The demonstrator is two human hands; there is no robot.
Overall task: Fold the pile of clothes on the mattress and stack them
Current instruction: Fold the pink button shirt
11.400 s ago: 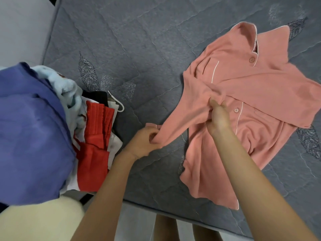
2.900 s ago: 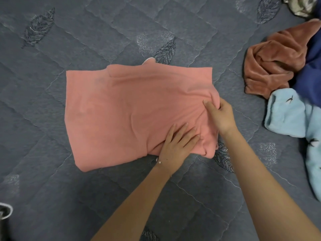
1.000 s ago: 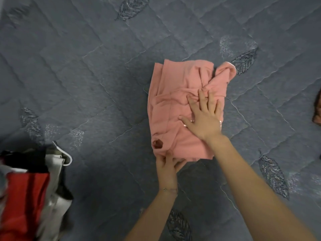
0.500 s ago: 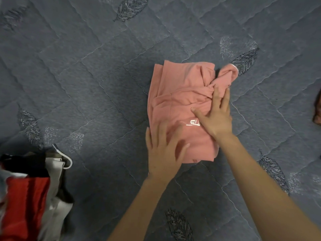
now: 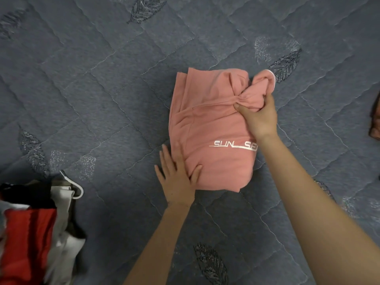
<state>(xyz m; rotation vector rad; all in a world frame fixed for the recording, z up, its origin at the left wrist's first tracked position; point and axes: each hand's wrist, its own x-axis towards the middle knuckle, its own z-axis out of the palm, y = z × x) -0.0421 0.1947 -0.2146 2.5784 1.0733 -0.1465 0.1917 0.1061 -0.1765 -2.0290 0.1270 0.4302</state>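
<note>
A pink shirt (image 5: 207, 128) lies folded into a compact rectangle on the grey quilted mattress (image 5: 102, 89), with white lettering showing near its lower right. My right hand (image 5: 258, 115) grips a bunched fold of pink fabric at the bundle's upper right corner. My left hand (image 5: 176, 174) lies flat with straight fingers against the lower left edge of the bundle, partly on the mattress.
A heap of clothes (image 5: 35, 229) in red, white and black, with a white hanger hook (image 5: 77, 187), sits at the lower left. A brown garment's edge (image 5: 375, 122) shows at the far right.
The shirt went from spread out to a small folded bundle. In the last half second my left hand slid left to the bundle's edge and my right hand closed on the upper right fold.
</note>
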